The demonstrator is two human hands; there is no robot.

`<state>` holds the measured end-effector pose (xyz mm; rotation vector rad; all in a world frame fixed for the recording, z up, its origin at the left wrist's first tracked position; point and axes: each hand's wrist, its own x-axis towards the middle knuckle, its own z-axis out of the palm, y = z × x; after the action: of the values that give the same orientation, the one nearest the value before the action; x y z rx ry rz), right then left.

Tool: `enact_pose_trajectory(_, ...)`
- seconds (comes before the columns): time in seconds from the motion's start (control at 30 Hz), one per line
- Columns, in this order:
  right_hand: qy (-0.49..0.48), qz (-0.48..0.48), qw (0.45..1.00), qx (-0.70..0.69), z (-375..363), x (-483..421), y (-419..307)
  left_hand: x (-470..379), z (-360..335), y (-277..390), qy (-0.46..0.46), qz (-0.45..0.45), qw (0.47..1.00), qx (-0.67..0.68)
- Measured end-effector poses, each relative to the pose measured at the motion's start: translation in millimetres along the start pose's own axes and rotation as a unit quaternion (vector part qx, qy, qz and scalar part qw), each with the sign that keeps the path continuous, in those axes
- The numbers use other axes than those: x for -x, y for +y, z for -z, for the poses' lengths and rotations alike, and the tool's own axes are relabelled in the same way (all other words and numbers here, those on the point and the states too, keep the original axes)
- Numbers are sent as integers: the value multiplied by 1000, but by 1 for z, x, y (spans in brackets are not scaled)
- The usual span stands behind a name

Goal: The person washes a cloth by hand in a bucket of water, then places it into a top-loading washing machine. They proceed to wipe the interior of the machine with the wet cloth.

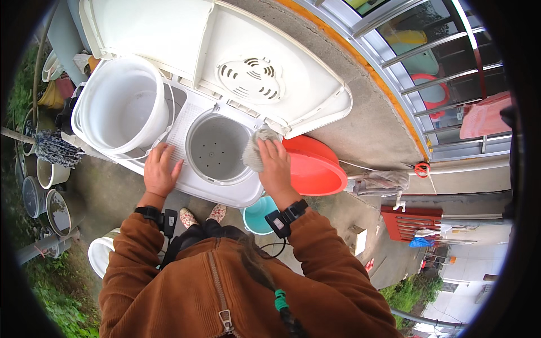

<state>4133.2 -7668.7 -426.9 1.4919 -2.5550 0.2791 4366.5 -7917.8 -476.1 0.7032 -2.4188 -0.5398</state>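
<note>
A white twin-tub washing machine stands before me with its lids raised. My right hand presses a grey ribbed cloth against the top at the right rim of the round spin tub. That tub has small holes in its floor, and I see nothing lying in it. My left hand rests on the front edge of the top, left of the spin tub, holding nothing with its fingers apart. Just beyond it a large white plastic bucket sits in the left wash compartment, its wire handle hanging toward me.
A red plastic basin leans at the machine's right side, with a turquoise bucket on the floor below. Several buckets and a mop head are at left. A barred window and a tap are at right.
</note>
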Motion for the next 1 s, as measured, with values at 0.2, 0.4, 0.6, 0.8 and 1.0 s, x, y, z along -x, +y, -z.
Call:
enact_pose_trajectory(0.2,-103,-89,991,13,-17,-26,-2,0,-2,1,-6,4,1000,-14)
enact_pose_trajectory(0.4,-137,-120,983,5,-20,-38,0,-1,-2,2,3,9,1000,-20)
enact_pose_trajectory(0.6,-138,-157,977,43,-22,-48,-5,0,-1,2,-11,19,1000,-18)
enact_pose_trajectory(0.8,-227,-154,961,30,0,-55,-2,2,1,0,-9,23,1000,-11)
enact_pose_trajectory(1.0,-166,-161,969,87,-6,-45,-12,1,2,-3,-13,13,1000,-13)
